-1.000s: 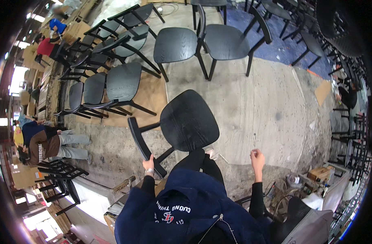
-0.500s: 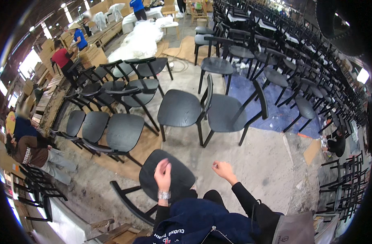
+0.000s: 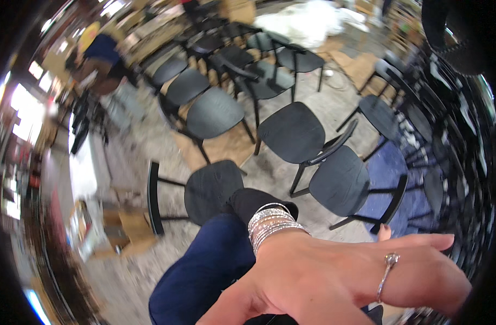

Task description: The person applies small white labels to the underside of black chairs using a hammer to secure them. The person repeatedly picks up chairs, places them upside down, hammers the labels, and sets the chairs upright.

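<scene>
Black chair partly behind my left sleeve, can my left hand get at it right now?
Probably yes: no other chair stands in front of the black chair, though the left hand points away to the right and would likely have to swing back.

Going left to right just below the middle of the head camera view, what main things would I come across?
Cardboard box → near black chair → silver bracelets on the wrist of the left hand → second black chair → blurred chairs toward the right rim.
</scene>
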The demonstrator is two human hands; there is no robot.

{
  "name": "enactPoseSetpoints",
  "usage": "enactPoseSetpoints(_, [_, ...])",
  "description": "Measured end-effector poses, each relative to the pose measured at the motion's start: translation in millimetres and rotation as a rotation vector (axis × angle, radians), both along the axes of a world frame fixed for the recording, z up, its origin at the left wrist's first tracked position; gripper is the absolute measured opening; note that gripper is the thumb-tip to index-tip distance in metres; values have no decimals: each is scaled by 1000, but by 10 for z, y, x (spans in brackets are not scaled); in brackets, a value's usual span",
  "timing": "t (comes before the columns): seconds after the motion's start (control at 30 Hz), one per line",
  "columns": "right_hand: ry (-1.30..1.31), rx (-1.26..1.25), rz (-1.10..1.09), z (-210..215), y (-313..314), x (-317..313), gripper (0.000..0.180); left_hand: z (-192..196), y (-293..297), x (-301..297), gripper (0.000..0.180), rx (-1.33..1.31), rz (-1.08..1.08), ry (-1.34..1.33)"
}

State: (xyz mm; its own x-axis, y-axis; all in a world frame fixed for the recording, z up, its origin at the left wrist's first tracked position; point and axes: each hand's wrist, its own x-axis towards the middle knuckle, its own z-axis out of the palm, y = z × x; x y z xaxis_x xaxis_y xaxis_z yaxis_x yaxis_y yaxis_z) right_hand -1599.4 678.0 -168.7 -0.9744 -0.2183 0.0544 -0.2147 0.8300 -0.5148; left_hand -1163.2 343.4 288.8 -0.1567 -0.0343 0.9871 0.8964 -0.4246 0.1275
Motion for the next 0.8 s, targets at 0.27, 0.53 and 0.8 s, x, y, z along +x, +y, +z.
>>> enactPoseSetpoints(0.27, [-331, -299, -4, -719, -208, -840, 41, 163, 574, -1459, 61, -68, 251, -177])
enactPoseSetpoints(0.53, [-530, -682, -15, -896, -491, -692, 47, 179, 772, -1875, 57, -64, 310, -297])
enactPoseSetpoints(0.8, [-337, -517, -303, -530, 355, 867, 42, -298, 59, -1919, 53, -74, 637, -602])
